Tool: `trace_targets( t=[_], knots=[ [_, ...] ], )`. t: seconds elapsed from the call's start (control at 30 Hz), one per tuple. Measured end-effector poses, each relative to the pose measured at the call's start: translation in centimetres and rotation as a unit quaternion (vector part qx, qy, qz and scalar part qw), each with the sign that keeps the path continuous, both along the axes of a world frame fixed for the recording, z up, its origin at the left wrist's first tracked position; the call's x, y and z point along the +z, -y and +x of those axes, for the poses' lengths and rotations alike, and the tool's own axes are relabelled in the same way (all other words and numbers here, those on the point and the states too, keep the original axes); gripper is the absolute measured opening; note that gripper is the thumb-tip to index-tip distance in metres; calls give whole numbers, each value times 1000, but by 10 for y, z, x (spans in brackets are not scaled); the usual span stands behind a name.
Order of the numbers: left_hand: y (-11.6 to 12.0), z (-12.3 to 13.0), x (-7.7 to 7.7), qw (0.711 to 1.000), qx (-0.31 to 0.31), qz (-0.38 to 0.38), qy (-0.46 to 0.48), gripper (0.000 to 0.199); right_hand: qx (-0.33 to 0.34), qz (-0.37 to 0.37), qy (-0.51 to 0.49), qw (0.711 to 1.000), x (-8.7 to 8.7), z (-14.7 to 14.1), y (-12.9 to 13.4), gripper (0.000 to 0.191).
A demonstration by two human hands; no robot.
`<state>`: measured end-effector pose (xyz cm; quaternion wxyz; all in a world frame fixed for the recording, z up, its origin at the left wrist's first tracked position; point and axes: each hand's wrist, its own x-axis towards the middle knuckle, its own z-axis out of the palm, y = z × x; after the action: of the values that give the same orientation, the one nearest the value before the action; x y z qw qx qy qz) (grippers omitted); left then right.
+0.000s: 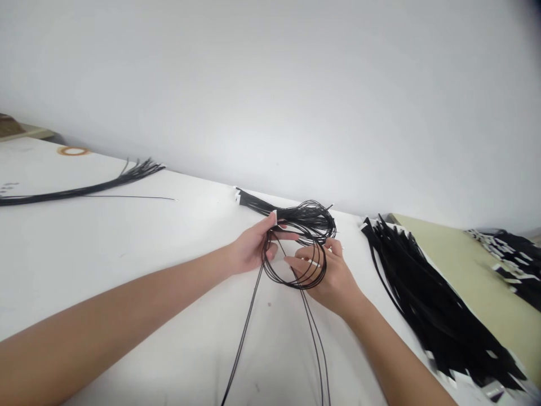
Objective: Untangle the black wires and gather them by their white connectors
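A loose coil of thin black cable (291,285) hangs between my hands, and several strands run down from it to the bottom edge of the view. My left hand (257,242) is closed on the coil's left side, with a small white connector (275,217) near its thumb. At the coil's right side is my right hand (325,270), its fingers curled round the loops and strands. Just behind the hands, a bundle of coiled black cables (315,217) with white ends lies on the white table (177,316).
A long bunch of black cables (105,184) lies at the left, near an orange-brown ring (74,151). At the right is a thick pile of black sleeved cables (439,304). Beyond it, more black and white pieces (513,254) lie on a pale yellow surface (456,254). A white wall (270,101) stands behind.
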<state>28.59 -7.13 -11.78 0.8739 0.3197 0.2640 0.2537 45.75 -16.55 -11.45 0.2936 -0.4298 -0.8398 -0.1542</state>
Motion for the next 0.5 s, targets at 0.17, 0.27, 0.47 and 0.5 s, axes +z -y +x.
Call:
trace_targets(
  t=[0.17,0.27,0.47,0.5],
  knots=[
    [0,0,-1,1000,-5,1,2,37,2,3,-7,1000,3,-1,1,21],
    [0,0,-1,1000,-5,2,-1,38,-1,-5,-13,1000,5,0,2,21],
    [0,1,-3,1000,-2,-4,4,38,-5,-17,-15,1000,6,0,3,24],
    [0,1,-3,1000,-2,-7,6,38,-4,-23,-16,1000,7,-1,3,22]
  ],
)
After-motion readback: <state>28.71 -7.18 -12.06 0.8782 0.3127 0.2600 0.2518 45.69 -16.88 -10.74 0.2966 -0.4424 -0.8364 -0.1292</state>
